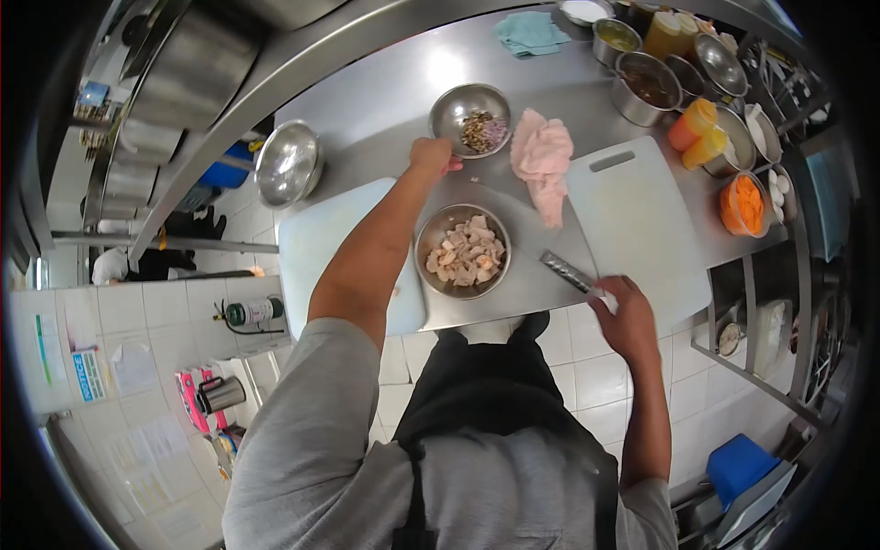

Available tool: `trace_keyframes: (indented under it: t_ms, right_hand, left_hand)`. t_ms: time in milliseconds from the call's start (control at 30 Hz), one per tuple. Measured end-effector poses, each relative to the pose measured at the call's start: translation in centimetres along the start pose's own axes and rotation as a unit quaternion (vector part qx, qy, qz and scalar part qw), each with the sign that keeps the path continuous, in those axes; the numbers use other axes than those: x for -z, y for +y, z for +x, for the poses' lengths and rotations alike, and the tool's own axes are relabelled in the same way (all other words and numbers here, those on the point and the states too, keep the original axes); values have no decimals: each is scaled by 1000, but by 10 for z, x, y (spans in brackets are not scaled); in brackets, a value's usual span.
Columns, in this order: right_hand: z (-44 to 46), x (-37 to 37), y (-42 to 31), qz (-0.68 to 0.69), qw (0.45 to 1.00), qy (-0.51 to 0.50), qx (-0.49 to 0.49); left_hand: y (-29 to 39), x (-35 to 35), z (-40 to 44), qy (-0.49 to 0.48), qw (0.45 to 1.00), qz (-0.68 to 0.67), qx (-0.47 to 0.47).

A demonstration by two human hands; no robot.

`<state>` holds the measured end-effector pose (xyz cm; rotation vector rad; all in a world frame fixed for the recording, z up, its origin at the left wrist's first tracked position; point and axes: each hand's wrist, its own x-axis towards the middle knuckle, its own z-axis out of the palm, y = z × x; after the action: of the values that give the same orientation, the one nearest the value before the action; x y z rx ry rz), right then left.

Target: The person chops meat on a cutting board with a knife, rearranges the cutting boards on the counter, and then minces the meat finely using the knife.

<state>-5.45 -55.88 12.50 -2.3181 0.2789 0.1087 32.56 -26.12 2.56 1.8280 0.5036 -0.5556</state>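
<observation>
My left hand (434, 156) reaches forward, its fingers closed at the near left rim of a steel bowl (444, 112). In that bowl are chopped purple and brown bits (483, 132). Closer to me a second steel bowl (423, 266) holds pale chunks of meat (466, 251). At the table's front edge my right hand (621, 316) is closed around the white handle of a knife (566, 269), whose blade points forward and left. A crumpled pink cloth (543, 156) lies right of the far bowl.
White cutting boards stand left (316, 238) and right (632, 215) on the steel table (385, 82). An upturned-looking steel bowl (288, 165) sits at the left edge. Sauce bottles (694, 124), pots (646, 89) and a tub of orange pieces (743, 206) crowd the right. A teal cloth (531, 34) lies behind.
</observation>
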Motion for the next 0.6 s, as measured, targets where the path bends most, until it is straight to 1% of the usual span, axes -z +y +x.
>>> trace_keyframes:
  t_ms: [67, 133, 167, 233, 267, 300, 367, 433, 500, 567, 600]
  right_hand:
    - [32, -36, -19, -71, 995, -39, 66]
    - [60, -78, -8, -138, 983, -43, 113]
    - [67, -89, -5, -172, 974, -42, 138]
    - [73, -95, -4, -196, 974, -57, 100]
    - [77, -97, -3, -208, 972, -64, 83]
    - [76, -97, 1, -188, 976, -54, 90]
    - [69, -89, 11, -151, 983, -30, 102]
    - [60, -73, 0, -128, 988, -12, 81]
    - [52, -59, -7, -98, 994, -6, 45]
    - [46, -50, -15, -58, 998, -10, -4]
    - [41, -47, -26, -43, 999, 3, -12]
  left_hand:
    - [-3, 24, -13, -17, 1000, 26, 5]
    - [7, 47, -43, -32, 996, 79, -1]
    - [0, 66, -46, -21, 995, 94, -33]
    - [-12, 127, -55, 3, 988, 124, -96]
    - [-25, 155, -60, 22, 986, 107, -130]
    - [-47, 184, -65, 40, 982, 90, -164]
    - [-107, 243, -62, 134, 931, 205, -272]
    - [-154, 256, -111, 225, 850, 344, -329]
    - [-183, 224, -174, 260, 774, 402, -413]
    - [-189, 190, -223, 149, 791, 473, -357]
    - [-198, 181, -221, 162, 790, 457, -375]
